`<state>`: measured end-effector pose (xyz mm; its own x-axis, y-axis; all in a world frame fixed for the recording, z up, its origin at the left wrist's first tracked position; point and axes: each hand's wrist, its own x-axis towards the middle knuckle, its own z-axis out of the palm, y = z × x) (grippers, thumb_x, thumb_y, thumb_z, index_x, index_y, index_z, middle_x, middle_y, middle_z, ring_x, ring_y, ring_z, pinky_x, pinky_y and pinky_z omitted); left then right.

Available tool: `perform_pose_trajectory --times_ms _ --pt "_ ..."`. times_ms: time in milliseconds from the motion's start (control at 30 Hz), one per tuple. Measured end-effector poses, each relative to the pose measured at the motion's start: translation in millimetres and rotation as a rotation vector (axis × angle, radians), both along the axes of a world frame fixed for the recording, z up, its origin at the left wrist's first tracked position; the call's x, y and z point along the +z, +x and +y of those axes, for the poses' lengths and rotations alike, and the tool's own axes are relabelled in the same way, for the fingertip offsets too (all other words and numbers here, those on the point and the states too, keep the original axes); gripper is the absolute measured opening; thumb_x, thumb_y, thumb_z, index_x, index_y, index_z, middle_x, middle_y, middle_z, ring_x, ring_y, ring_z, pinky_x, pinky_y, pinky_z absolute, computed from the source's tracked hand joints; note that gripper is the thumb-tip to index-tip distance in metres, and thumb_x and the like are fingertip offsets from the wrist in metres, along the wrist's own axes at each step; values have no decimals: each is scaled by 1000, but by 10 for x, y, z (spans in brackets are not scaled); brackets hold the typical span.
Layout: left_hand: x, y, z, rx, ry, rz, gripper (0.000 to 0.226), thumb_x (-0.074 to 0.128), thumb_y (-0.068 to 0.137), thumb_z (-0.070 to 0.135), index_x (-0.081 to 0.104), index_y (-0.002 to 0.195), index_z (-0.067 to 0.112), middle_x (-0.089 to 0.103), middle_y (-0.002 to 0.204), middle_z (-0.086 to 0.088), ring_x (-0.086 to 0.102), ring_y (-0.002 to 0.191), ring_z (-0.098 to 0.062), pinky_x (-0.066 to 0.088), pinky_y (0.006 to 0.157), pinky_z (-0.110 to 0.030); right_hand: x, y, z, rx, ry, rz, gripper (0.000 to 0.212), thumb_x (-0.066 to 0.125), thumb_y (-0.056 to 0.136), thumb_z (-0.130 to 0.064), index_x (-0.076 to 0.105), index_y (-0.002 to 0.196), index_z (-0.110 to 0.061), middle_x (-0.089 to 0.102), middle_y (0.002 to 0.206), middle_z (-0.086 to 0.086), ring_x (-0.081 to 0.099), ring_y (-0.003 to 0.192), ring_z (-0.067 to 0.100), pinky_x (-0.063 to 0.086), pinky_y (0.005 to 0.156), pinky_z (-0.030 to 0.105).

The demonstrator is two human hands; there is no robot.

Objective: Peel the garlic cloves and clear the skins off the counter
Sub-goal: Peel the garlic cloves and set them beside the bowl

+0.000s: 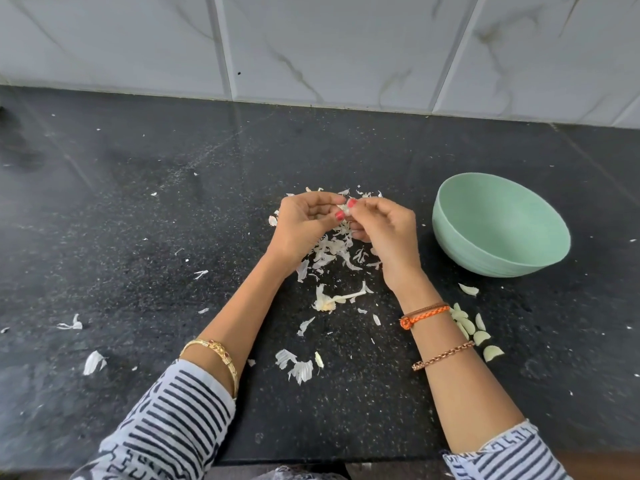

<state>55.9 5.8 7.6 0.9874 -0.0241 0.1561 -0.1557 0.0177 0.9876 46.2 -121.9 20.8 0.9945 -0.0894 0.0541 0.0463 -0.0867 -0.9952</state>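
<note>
My left hand [301, 226] and my right hand [384, 226] meet above the black counter [138, 220], both pinching one small garlic clove [345, 209] between thumbs and fingertips. Most of the clove is hidden by the fingers. Under the hands lies a heap of white garlic skins [332, 251]. A stalk with skin [332, 299] lies nearer to me. Several peeled cloves [478, 332] sit in a group by my right forearm. More loose skins [299, 367] lie between my forearms.
An empty pale green bowl [498, 226] stands on the counter right of my hands. Stray skin flakes [93, 362] are scattered at the left. A white tiled wall [311, 46] backs the counter. The counter's front edge runs just below my sleeves.
</note>
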Motion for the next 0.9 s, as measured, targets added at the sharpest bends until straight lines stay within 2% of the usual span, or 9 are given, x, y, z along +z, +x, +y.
perform_pose_trajectory --times_ms 133,267,467,600,700,733,800,900 --pt "-21 13 -30 -61 36 -28 16 61 82 -7 63 96 1 63 75 -1 60 64 2 50 66 -13 -29 18 -6 -3 69 33 3 66 84 -7 69 84 -7 66 72 2 59 60 1 49 57 15" --pt "-22 37 -6 -112 1 -18 16 62 81 -7 61 88 8 62 74 -1 59 63 0 51 66 -13 -37 26 2 -34 129 69 4 67 82 -6 70 80 -8 66 71 1 60 61 2 50 58 15" --pt "-23 81 20 -177 -42 4 32 56 83 -14 40 80 14 59 62 6 50 57 -8 43 58 -17 -37 27 26 -85 192 104 3 70 80 -6 69 78 -6 66 68 3 59 56 5 50 56 17" --pt "-11 97 -22 -171 15 -46 33 51 86 -14 36 78 15 51 70 -3 47 62 -13 41 57 -17 -11 36 42 -128 259 167 6 68 81 -6 68 75 -6 66 67 3 59 59 7 52 58 17" --pt "-33 67 -90 -129 28 -104 34 53 86 -11 36 75 15 52 74 -8 49 69 -24 43 60 -22 -1 25 72 -191 276 174 12 68 82 -6 68 71 -6 65 66 2 57 60 9 52 58 16" --pt "-28 49 -101 -113 30 -129 34 53 86 -11 35 75 16 52 75 -10 50 70 -24 43 60 -22 6 17 88 -197 260 152 11 67 83 -7 68 73 -3 65 66 3 57 60 8 52 58 16" --pt "-19 30 -109 -95 -11 -182 34 51 87 -12 35 75 15 50 74 -7 51 67 -7 42 60 -17 22 -6 106 -195 235 88 13 64 86 -8 67 81 4 66 71 8 60 62 7 52 60 17" --pt "-11 23 -100 -89 -57 -233 20 50 87 -3 43 84 16 48 77 2 49 67 3 44 67 -14 44 -36 113 -133 234 56 7 62 87 -4 61 81 -1 68 73 9 64 63 9 55 61 21"
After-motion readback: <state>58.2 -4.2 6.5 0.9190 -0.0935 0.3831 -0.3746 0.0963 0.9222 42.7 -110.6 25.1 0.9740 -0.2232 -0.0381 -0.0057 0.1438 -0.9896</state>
